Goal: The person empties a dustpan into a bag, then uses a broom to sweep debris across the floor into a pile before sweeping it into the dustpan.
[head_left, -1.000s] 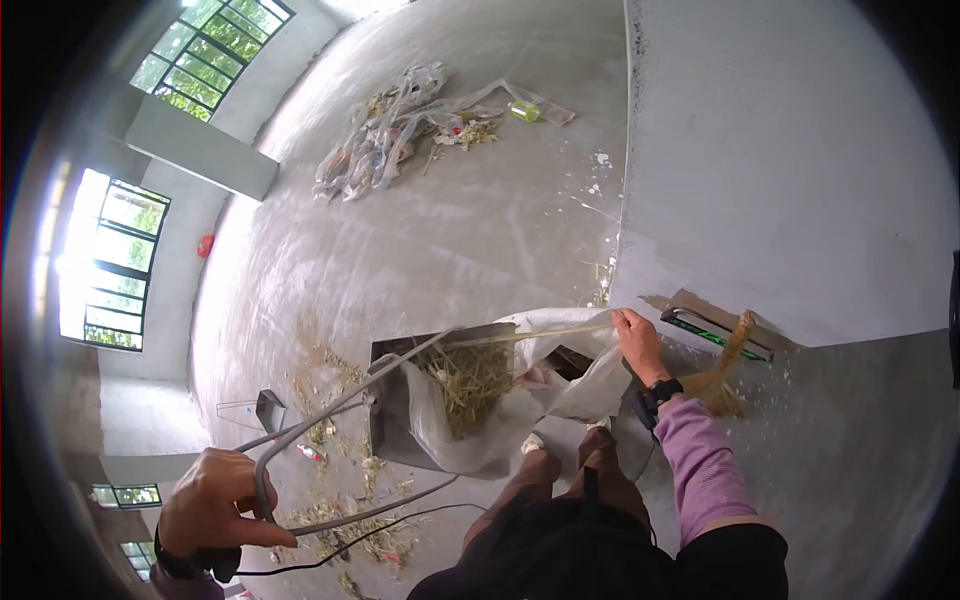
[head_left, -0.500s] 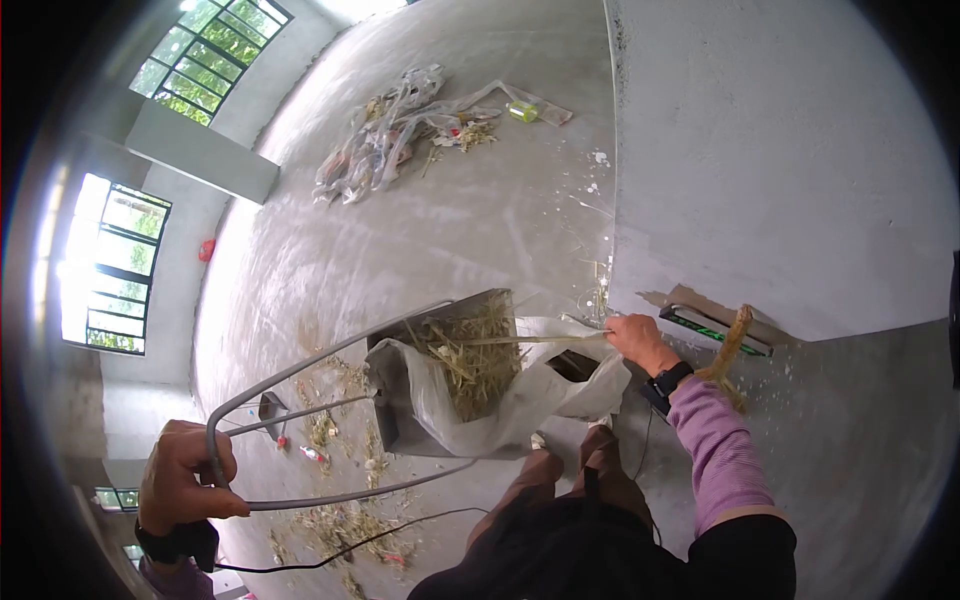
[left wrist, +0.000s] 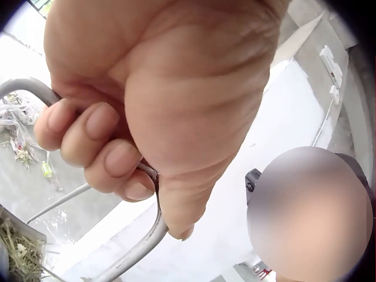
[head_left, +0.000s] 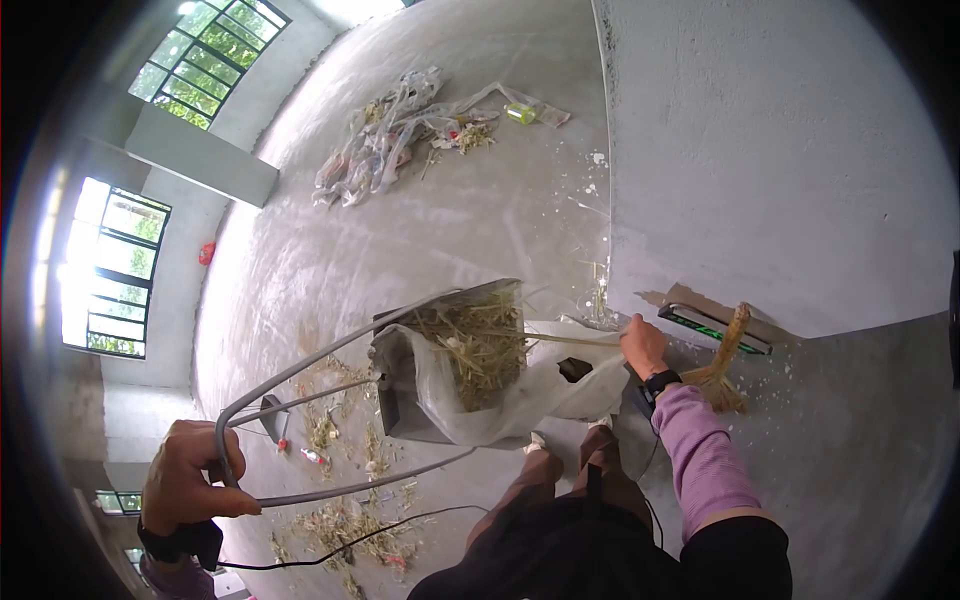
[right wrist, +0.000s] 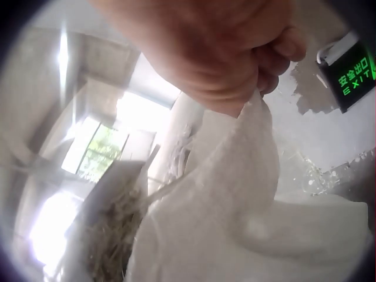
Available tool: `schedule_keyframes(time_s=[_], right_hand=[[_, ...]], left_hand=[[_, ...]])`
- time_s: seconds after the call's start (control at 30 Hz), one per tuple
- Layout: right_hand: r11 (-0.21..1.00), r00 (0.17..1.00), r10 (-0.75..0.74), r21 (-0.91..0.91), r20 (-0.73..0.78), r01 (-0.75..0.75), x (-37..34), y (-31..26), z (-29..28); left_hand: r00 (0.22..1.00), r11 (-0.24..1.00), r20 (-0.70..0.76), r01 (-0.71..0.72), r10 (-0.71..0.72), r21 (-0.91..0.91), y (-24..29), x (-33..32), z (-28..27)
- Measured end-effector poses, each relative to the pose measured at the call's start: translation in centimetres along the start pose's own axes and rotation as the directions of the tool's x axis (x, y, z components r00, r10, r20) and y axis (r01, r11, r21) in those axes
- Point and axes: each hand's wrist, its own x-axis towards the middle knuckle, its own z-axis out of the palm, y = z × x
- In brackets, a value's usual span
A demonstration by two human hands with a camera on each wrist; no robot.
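Observation:
At the lower left of the head view, my left hand [head_left: 185,475] grips the bent grey tube handle [head_left: 300,368] of a large metal dustpan [head_left: 405,405]. Its curled fingers [left wrist: 97,126] go round the tube in the left wrist view. A bundle of straw [head_left: 480,350] lies in the dustpan, which leans into the mouth of a white sack [head_left: 545,390]. The sack has a dark hole in its side. My right hand [head_left: 643,345] pinches the sack's rim and pulls it up into a peak in the right wrist view.
Clear plastic sheeting with litter [head_left: 380,150] lies farther off on the floor. Scattered straw [head_left: 345,520] and a small dark scoop [head_left: 272,415] are at left. At right are the wall [head_left: 760,170], a green exit sign [head_left: 715,330] and a broom-like straw bundle [head_left: 715,380].
My left hand has shifted left with the handle, and the dustpan has swung and tipped farther toward the sack. My right hand still holds the rim, now slightly farther right.

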Motion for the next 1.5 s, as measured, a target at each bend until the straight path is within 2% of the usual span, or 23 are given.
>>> schedule_keyframes(time_s=[0.03, 0.13, 0.23, 0.33, 0.43, 0.53, 0.57, 0.67, 0.77, 0.87, 0.97, 1.03, 1.07, 1.17, 1.2, 1.23, 1.27, 1.37, 1.47, 1.5], right_hand=[[1.000, 1.000, -0.015, -0.006, -0.016, 0.015, -0.1, 0.2, 0.0], [0.951, 0.959, -0.277, -0.123, 0.067, 0.283, -1.6, -2.2, -0.2], [0.950, 0.962, -0.273, 0.153, -0.009, 0.271, -1.8, -0.8, -0.9], [0.996, 0.997, -0.077, 0.045, -0.022, 0.078, -0.4, 0.9, -0.1], [0.929, 0.932, -0.354, 0.139, 0.074, 0.342, -2.3, -3.4, -3.8], [0.969, 0.993, -0.120, 0.217, 0.016, 0.114, -0.1, -1.2, -2.3], [0.977, 0.992, -0.118, 0.183, 0.051, 0.107, 0.1, -1.4, -2.3], [0.957, 0.988, -0.155, 0.246, -0.005, 0.151, -0.1, -2.8, -1.1], [0.937, 0.984, -0.159, 0.326, 0.074, 0.127, 0.3, -3.6, -0.2], [0.876, 0.909, -0.417, 0.270, 0.010, 0.399, -0.1, -5.0, -1.6], [0.916, 0.911, -0.344, 0.294, 0.226, 0.273, 1.5, -5.6, -0.9], [0.848, 0.932, -0.110, 0.521, 0.345, -0.093, 3.5, -4.3, 1.4], [0.754, 0.906, -0.008, 0.598, 0.424, -0.273, 4.3, -3.3, 2.9], [0.369, 0.813, 0.105, 0.737, 0.572, -0.566, 5.1, -2.1, 6.5], [0.658, 0.896, 0.084, 0.651, 0.435, -0.378, 4.8, -3.2, 5.4], [0.869, 0.953, 0.007, 0.469, 0.303, -0.156, 4.5, -4.3, 4.2], [0.974, 0.974, -0.115, 0.214, 0.193, 0.072, 4.2, -5.3, 3.2], [0.900, 0.937, -0.336, 0.327, 0.096, 0.289, 4.0, -6.8, 2.7], [0.886, 0.964, -0.145, 0.462, 0.224, 0.026, 4.9, -6.9, 2.7], [0.805, 0.970, -0.024, 0.580, 0.240, -0.124, 5.3, -6.0, 3.6]], left_hand=[[1.000, 1.000, 0.008, -0.009, 0.009, 0.001, 0.1, 0.1, 0.0], [0.999, 0.999, 0.005, 0.040, -0.040, -0.007, 0.6, 0.4, 0.8], [0.992, 0.992, -0.018, 0.121, -0.122, -0.024, 0.6, 0.9, 1.3], [0.987, 0.986, -0.020, 0.158, -0.159, -0.057, -0.2, 0.8, 1.8], [0.989, 0.987, -0.016, 0.148, -0.149, -0.058, -0.9, 1.0, 2.0], [0.990, 0.987, 0.008, 0.142, -0.142, -0.081, -1.5, 0.3, 1.7], [0.989, 0.985, 0.025, 0.145, -0.144, -0.092, -1.7, 0.1, 1.6], [0.995, 0.994, 0.046, 0.088, -0.085, -0.067, -1.8, -0.3, 1.5], [0.997, 0.995, 0.031, 0.073, -0.070, -0.074, -1.9, -0.4, 1.5], [0.998, 0.996, 0.040, 0.060, -0.057, -0.073, -2.1, -0.6, 1.8], [0.999, 0.999, 0.040, 0.017, -0.015, -0.052, -1.8, -0.5, 2.5], [0.999, 0.999, 0.048, -0.022, 0.024, -0.043, -1.5, -0.6, 2.9], [0.998, 0.998, 0.051, -0.040, 0.042, -0.039, -1.3, -0.9, 3.2], [0.992, 0.992, 0.046, -0.119, 0.121, -0.043, -1.2, -1.9, 3.0], [0.989, 0.990, 0.062, -0.133, 0.136, -0.043, -1.0, -2.0, 2.8], [0.986, 0.988, 0.078, -0.145, 0.148, -0.045, -0.6, -2.1, 2.6], [0.983, 0.987, 0.092, -0.156, 0.160, -0.047, -0.3, -2.2, 2.6], [0.978, 0.980, 0.078, -0.189, 0.194, -0.067, -0.2, -2.4, 2.8], [0.977, 0.980, 0.088, -0.190, 0.195, -0.065, -0.2, -2.6, 3.0], [0.978, 0.981, 0.092, -0.184, 0.190, -0.064, -0.1, -2.7, 3.0]])
